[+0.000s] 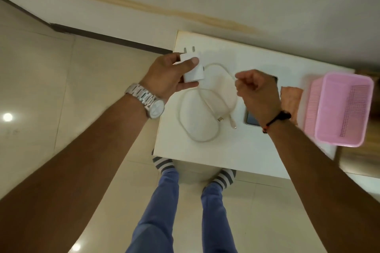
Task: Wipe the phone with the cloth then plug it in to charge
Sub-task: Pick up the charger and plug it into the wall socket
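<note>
Fingers of your left hand (170,76) gripped the white plastic charger brick (193,68), prongs pointing away; your right hand (257,90) pinched the white cable (197,125). The dark flat phone (251,118) lay under your right wrist, long axis toward you; the loose connector (219,119) sat just left of it, nearest the right hand.
</note>
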